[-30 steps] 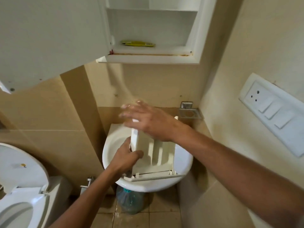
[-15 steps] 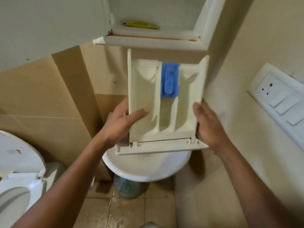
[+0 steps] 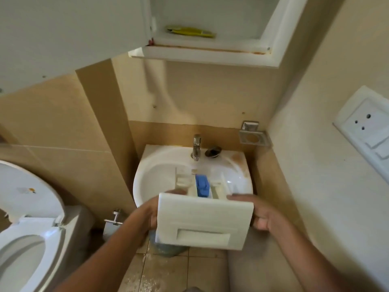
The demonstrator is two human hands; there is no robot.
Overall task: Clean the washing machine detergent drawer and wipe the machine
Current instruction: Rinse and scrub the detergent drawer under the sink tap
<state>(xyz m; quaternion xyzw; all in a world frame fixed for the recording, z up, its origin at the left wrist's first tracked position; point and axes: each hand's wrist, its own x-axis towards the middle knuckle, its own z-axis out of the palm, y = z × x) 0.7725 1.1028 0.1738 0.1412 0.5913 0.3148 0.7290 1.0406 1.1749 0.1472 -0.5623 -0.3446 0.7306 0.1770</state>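
The detergent drawer, already removed, is gripped at its sides by the curled fingers of the left hand and right hand over the sink; washing and machine wiping are judged outstanding.

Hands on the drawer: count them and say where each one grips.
2. The left hand grips the drawer at its left edge; the right hand grips its right edge.
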